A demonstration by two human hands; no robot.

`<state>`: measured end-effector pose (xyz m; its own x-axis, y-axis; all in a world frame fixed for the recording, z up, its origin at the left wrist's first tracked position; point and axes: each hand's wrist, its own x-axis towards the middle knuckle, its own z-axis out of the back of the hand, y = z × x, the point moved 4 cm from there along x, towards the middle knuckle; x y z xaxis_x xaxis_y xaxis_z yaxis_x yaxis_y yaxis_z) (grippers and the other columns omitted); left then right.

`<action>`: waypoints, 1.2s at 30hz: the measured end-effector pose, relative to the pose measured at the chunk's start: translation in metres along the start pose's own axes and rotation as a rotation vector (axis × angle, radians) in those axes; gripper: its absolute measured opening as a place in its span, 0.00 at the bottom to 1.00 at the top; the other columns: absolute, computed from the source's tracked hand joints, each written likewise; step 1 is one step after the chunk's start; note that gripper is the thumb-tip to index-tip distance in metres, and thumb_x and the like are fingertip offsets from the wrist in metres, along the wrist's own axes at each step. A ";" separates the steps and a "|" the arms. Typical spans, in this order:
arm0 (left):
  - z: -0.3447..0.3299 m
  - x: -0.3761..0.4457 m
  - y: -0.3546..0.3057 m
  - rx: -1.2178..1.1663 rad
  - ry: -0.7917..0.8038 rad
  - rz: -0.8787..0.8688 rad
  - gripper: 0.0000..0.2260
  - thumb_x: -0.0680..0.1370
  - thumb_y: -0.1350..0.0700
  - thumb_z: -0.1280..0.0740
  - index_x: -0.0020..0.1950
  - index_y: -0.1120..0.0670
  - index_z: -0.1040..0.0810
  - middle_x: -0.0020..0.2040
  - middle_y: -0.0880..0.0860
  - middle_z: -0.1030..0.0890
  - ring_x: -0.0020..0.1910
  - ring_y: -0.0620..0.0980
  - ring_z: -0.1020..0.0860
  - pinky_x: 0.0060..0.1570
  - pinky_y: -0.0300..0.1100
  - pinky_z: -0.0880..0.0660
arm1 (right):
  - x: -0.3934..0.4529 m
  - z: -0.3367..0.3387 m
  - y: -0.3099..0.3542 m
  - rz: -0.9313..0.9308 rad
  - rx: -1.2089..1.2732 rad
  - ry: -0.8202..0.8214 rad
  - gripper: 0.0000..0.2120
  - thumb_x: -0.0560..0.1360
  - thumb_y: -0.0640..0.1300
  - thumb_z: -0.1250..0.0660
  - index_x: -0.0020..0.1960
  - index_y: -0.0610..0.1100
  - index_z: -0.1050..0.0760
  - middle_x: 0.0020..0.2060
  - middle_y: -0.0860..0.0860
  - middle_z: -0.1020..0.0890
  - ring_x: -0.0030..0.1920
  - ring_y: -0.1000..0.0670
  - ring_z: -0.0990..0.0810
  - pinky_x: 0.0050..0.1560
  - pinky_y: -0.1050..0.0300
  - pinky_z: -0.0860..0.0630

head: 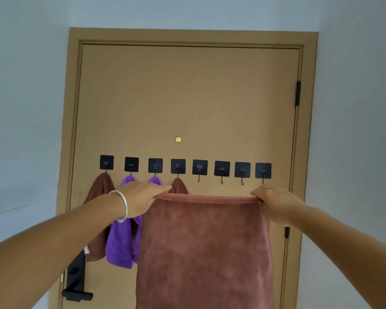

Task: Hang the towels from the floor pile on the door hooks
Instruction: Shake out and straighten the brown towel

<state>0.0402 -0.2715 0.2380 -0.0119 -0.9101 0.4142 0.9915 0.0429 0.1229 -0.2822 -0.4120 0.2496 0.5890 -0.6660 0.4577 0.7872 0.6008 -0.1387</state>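
I hold a reddish-brown towel (205, 248) spread flat in front of the door (187, 97). My left hand (140, 197) pinches its top left corner and my right hand (274, 201) pinches its top right corner, just below a row of several black square hooks (200, 167). The leftmost hook carries a brown towel (99, 190). Two purple towels (120, 241) hang from the two hooks beside it. A fourth hook bears another brown towel (178, 186), mostly hidden behind the held one. The hooks on the right are bare.
A black lever handle with its lock plate (76, 284) sits low on the door's left side. Black hinges (298, 93) run down the right edge. A small brass peephole (178, 139) is above the hooks. Pale walls flank the door frame.
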 end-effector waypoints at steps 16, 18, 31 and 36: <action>-0.062 0.114 0.061 0.159 -0.141 -0.325 0.24 0.76 0.54 0.38 0.69 0.35 0.36 0.63 0.35 0.26 0.38 0.47 0.25 0.34 0.33 0.31 | 0.132 -0.058 0.014 -0.014 0.031 -0.162 0.23 0.77 0.34 0.47 0.58 0.61 0.29 0.49 0.58 0.21 0.45 0.52 0.23 0.40 0.56 0.25; -0.063 0.122 0.061 0.204 -0.151 -0.395 0.20 0.73 0.41 0.42 0.65 0.29 0.34 0.43 0.34 0.22 0.41 0.43 0.23 0.37 0.38 0.30 | 0.139 -0.061 0.016 -0.019 0.075 -0.153 0.23 0.76 0.33 0.47 0.59 0.60 0.34 0.49 0.58 0.24 0.43 0.52 0.25 0.38 0.57 0.26; -0.067 0.198 0.046 0.328 0.053 -0.021 0.30 0.78 0.56 0.40 0.75 0.38 0.48 0.58 0.54 0.30 0.51 0.58 0.25 0.45 0.46 0.31 | 0.185 -0.092 0.031 0.249 -0.350 0.014 0.32 0.76 0.39 0.36 0.73 0.55 0.46 0.66 0.46 0.36 0.53 0.43 0.27 0.43 0.50 0.28; -0.078 0.222 0.038 0.319 0.125 0.110 0.26 0.78 0.52 0.37 0.73 0.44 0.42 0.63 0.57 0.31 0.56 0.60 0.25 0.49 0.48 0.30 | 0.213 -0.098 0.035 0.101 -0.397 -0.015 0.25 0.78 0.38 0.43 0.73 0.47 0.43 0.63 0.42 0.34 0.50 0.42 0.27 0.38 0.50 0.34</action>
<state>0.0853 -0.5039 0.2642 0.1283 -0.9352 0.3300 0.8951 0.2524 0.3674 -0.1114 -0.5758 0.2561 0.6669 -0.6039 0.4366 0.7363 0.4442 -0.5104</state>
